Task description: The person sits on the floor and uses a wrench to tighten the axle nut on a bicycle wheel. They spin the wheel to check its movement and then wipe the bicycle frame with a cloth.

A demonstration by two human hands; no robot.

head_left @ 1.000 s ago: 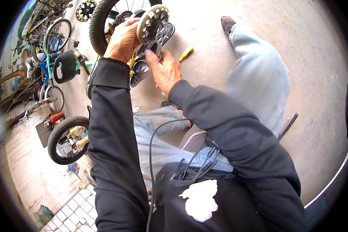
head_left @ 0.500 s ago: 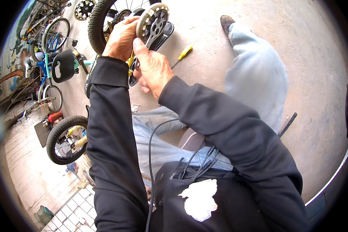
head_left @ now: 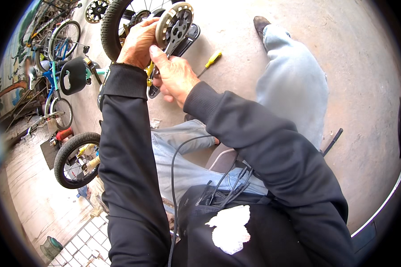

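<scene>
At upper centre, my left hand (head_left: 138,46) grips the training wheel (head_left: 173,21), my right hand (head_left: 178,78) the grey bracket (head_left: 177,40); I'd keep both firmly aligned.

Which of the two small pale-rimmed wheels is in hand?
The wheel at top centre, held in the left hand; the other wheel lies apart at upper left, untouched.

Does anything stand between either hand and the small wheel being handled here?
Nothing visible blocks the left hand: it holds the small wheel at its left edge. The right hand grips the lower end of the metal plate lying across the wheel's face. The yellow-handled screwdriver lies off to their right.
</scene>
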